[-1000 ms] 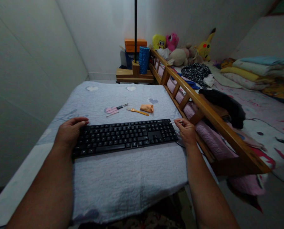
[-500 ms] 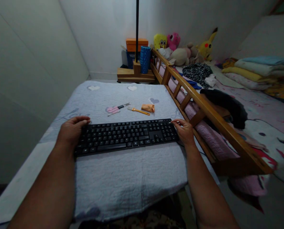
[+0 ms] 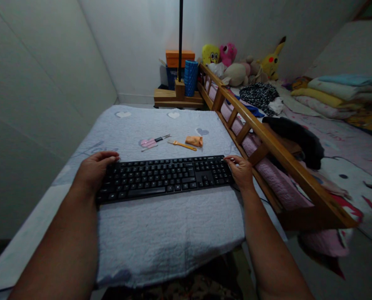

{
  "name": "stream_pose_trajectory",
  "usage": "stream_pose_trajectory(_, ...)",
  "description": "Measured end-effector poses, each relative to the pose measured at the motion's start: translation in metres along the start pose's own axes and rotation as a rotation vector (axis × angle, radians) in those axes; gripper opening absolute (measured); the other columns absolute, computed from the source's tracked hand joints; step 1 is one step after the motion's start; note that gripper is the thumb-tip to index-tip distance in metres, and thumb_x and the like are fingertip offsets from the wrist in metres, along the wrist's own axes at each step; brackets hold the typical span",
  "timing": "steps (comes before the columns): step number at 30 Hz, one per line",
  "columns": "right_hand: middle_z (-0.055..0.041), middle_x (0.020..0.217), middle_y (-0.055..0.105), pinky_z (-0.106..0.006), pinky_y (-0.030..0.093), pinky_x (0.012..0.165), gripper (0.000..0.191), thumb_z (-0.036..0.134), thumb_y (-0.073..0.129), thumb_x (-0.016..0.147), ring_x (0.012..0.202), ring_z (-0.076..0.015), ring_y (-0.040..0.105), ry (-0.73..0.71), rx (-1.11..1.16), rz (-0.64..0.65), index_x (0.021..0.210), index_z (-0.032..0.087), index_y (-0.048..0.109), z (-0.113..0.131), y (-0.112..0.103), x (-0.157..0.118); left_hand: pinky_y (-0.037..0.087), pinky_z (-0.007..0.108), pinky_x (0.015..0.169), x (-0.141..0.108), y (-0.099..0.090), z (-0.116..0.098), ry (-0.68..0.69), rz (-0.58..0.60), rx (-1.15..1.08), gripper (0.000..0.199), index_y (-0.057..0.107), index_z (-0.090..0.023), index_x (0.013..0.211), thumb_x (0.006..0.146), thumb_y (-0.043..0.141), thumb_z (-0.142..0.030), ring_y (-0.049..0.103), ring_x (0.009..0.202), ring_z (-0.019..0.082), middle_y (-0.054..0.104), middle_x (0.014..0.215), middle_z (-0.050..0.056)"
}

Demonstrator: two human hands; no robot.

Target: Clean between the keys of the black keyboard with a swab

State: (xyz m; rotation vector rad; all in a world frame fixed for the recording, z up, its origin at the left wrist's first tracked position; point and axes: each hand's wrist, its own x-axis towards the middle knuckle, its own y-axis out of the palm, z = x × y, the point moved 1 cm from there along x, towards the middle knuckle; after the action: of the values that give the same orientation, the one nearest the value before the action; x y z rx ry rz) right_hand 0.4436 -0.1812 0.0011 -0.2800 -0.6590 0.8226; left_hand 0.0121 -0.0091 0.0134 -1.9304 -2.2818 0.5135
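Head view shows the two hands apart, with the black keyboard [image 3: 161,178] lying between them on the pale bedspread [image 3: 173,233]. The right hand [image 3: 242,171] pinches a small pale stick [image 3: 224,159], and its fingertips have come closer over the far right corner of the keyboard. This suggests the attention is now at that corner. The left hand [image 3: 92,168] is at the opposite end, maybe steadying it; I cannot tell if it grips. Beyond both hands lie an orange brush [image 3: 186,146] and a crumpled orange cloth [image 3: 193,141].
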Motion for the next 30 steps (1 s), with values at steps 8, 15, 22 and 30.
stream_pose_trajectory(8,-0.0043,0.089,0.074,-0.036,0.048,0.083,0.018,0.035,0.061,0.085,0.086,-0.0226,0.064,-0.020,-0.005,0.048,0.082,0.024,0.075,0.006,-0.008,-0.004,0.048,0.026,0.071,-0.002,-0.001,0.000,-0.038,0.029,-0.037,0.028,0.073,-0.018,0.085,0.057,0.077,-0.020,0.060,0.070,0.015,0.071,0.079,0.001)
stream_pose_trajectory(15,-0.0042,0.086,0.074,-0.036,0.049,0.080,0.018,0.036,0.062,0.084,0.085,-0.0233,0.064,-0.023,-0.014,0.038,0.081,0.025,0.075,0.005,-0.006,-0.003,0.051,0.033,0.088,-0.006,0.003,-0.005,-0.032,-0.017,-0.037,0.025,0.073,-0.018,0.084,0.061,0.068,-0.008,0.066,0.081,0.017,0.074,0.083,0.002)
stream_pose_trajectory(22,-0.0044,0.085,0.073,-0.036,0.049,0.080,0.017,0.034,0.062,0.084,0.083,-0.0231,0.063,-0.045,-0.022,0.032,0.080,0.025,0.075,0.008,-0.005,-0.003,0.051,0.033,0.092,-0.004,0.002,-0.001,-0.019,-0.022,-0.039,0.026,0.073,-0.018,0.084,0.062,0.066,-0.008,0.068,0.084,0.017,0.074,0.086,0.002)
stream_pose_trajectory(30,-0.0027,0.085,0.073,-0.035,0.048,0.079,0.015,0.032,0.062,0.084,0.080,-0.0215,0.062,-0.037,-0.041,0.072,0.081,0.025,0.075,0.006,-0.011,-0.006,0.051,0.036,0.094,-0.003,0.003,0.000,-0.010,-0.031,-0.017,0.027,0.074,-0.018,0.086,0.062,0.066,-0.009,0.069,0.088,0.019,0.075,0.090,0.005)
